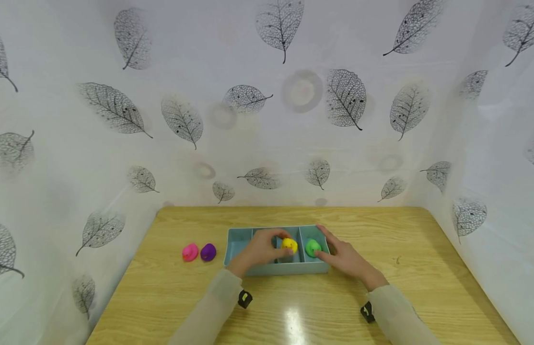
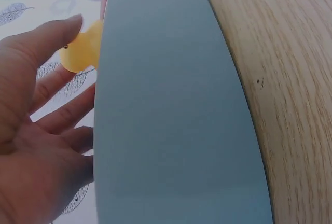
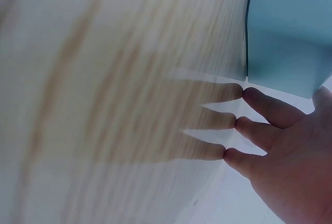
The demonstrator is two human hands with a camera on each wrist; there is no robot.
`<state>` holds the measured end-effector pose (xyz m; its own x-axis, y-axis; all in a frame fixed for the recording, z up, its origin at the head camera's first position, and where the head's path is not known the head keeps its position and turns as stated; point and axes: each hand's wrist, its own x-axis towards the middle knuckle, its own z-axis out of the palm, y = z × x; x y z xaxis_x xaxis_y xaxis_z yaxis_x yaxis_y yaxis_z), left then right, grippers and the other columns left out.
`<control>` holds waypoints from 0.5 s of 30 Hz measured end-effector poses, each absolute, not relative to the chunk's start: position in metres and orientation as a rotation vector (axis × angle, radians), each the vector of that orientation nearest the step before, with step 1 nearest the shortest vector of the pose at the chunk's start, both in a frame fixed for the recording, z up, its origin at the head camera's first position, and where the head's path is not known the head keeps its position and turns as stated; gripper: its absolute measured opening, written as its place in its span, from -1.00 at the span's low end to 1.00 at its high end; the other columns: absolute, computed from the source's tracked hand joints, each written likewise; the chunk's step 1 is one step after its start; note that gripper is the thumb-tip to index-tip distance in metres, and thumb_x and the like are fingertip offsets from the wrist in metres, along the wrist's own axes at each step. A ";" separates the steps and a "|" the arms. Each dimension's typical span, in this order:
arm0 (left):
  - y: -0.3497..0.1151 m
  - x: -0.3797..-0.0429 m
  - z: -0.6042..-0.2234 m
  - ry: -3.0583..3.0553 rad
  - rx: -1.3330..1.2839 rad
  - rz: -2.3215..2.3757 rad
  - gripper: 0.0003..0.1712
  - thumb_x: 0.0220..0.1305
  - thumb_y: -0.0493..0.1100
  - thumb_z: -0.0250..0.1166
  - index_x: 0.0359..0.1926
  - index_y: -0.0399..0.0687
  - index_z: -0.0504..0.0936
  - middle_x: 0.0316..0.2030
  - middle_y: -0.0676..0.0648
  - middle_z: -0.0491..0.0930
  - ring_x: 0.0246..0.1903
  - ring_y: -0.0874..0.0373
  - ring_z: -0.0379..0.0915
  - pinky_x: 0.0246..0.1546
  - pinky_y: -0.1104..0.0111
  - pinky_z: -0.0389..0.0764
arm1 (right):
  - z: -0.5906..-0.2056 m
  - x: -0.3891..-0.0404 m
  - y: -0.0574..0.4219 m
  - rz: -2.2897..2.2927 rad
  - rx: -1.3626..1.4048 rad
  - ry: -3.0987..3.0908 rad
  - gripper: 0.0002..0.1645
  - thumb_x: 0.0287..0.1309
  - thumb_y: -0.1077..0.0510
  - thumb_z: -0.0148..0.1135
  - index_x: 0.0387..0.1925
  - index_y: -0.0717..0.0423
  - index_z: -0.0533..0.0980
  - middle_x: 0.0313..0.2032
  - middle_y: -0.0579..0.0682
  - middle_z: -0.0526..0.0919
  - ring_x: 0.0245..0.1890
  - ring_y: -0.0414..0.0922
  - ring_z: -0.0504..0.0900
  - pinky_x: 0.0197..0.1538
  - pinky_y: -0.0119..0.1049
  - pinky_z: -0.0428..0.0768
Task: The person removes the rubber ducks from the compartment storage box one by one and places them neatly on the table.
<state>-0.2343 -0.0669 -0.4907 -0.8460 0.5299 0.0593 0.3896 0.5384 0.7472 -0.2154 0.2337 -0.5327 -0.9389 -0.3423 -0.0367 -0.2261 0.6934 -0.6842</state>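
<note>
Yellow duck (image 1: pixel 289 246) is pinched by the left hand (image 1: pixel 260 247) over the tray (image 1: pixel 288 269), left of the green duck (image 1: pixel 312 248); the right hand (image 1: pixel 346 258), fingers straight, apparently steadies its right end.

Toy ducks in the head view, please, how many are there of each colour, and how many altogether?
Pink duck: 1
Purple duck: 1
Yellow duck: 1
Green duck: 1
Total in sight: 4; the left hand hides part of the tray.
</note>
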 end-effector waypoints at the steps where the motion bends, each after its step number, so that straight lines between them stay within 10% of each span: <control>1: -0.068 -0.234 -0.491 2.591 0.781 1.218 -0.56 0.32 0.09 0.49 0.14 0.07 0.71 0.07 0.01 0.72 0.07 0.04 0.62 0.14 0.08 0.63 | -0.533 -0.215 0.234 -1.079 -0.463 2.739 0.05 0.43 -0.35 0.18 0.71 -0.20 -0.06 0.59 0.31 0.19 0.43 0.51 0.35 0.41 0.49 0.34; 15: -0.082 -0.229 -0.483 2.630 0.827 1.410 -0.53 0.43 -0.03 0.41 0.21 -0.19 0.66 0.02 -0.13 0.75 0.08 -0.08 0.67 0.21 -0.08 0.65 | -0.531 -0.214 0.233 -1.084 -0.463 2.735 0.04 0.43 -0.35 0.18 0.71 -0.26 -0.07 0.62 0.23 0.14 0.45 0.50 0.34 0.42 0.47 0.34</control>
<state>-0.2291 -0.0823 -0.4826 -0.8563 0.4741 0.2048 0.4329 0.4428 0.7852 -0.2145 0.2335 -0.5315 -0.9386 -0.3430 -0.0366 -0.2248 0.6889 -0.6891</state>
